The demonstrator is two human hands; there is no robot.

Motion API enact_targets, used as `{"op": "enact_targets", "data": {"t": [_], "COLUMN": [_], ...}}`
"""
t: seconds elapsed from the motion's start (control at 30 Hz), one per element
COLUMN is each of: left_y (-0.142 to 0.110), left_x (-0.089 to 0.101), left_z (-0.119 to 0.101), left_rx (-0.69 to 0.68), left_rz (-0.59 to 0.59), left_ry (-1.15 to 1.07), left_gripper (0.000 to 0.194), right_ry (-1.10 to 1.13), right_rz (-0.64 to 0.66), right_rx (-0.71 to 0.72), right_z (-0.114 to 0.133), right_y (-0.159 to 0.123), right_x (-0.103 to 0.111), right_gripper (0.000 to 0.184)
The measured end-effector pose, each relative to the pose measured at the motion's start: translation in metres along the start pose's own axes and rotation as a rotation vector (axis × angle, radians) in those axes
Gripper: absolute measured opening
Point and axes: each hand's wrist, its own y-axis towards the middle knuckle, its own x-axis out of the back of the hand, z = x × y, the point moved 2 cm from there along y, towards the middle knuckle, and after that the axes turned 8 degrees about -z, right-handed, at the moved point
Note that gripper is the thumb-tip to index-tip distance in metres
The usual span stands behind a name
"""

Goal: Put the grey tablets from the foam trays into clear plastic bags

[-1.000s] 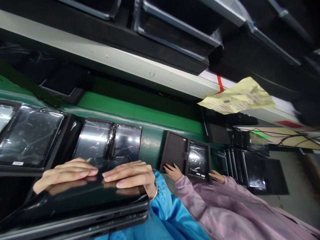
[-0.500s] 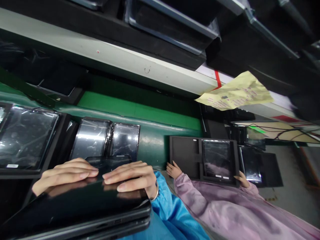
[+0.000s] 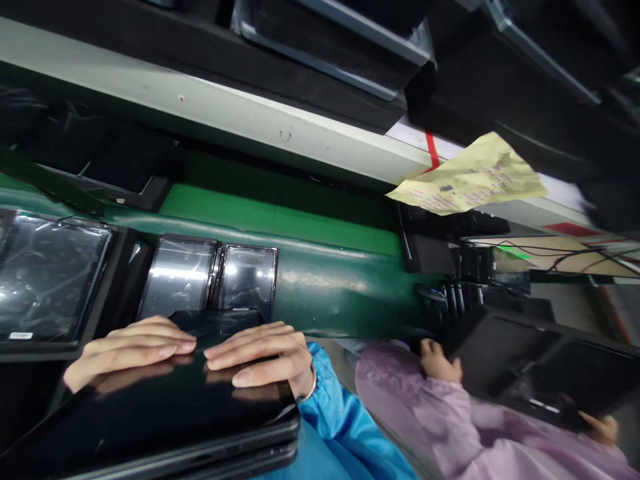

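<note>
In the head view, a glossy black flat panel (image 3: 165, 420) fills the lower left, its edge towards me. At least one more dark panel (image 3: 260, 460) lies stacked beneath it. My left hand (image 3: 130, 350) lies on its upper surface with fingers stretched out, holding nothing. Beside it my right hand (image 3: 263, 353) rests on the same surface, fingers straight and slightly apart. The fingertips of the two hands point towards each other. Just beyond the hands is another dark flat piece (image 3: 220, 322), partly hidden by them.
Two framed screens (image 3: 180, 273) lie on the green bench (image 3: 330, 293), with a black tray holding a larger screen (image 3: 50, 273) further left. At right, a co-worker in a pink sleeve (image 3: 445, 413) holds a black foam tray (image 3: 505, 360). A yellow paper (image 3: 475, 177) hangs from the shelf.
The co-worker has lifted the black tray off the bench and moved it right and towards the body. My two hands stay in place on the panel. The view has shifted slightly.
</note>
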Motion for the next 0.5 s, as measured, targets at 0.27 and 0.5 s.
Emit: {"op": "enact_targets", "data": {"t": [0.27, 0.5], "left_y": [-0.001, -0.019], "left_x": [-0.001, -0.008], "left_z": [-0.011, -0.007], "left_rx": [0.231, 0.370], "left_rz": [0.054, -0.011], "left_ry": [-0.020, 0.010], "left_gripper": [0.086, 0.066], "right_ry": [-0.033, -0.102], "right_rz": [-0.041, -0.041], "right_rx": [0.036, 0.114], "right_z": [0.008, 0.004], "right_y": [-0.001, -0.005], "right_x": [0.005, 0.004], "right_gripper": [0.056, 0.051]}}
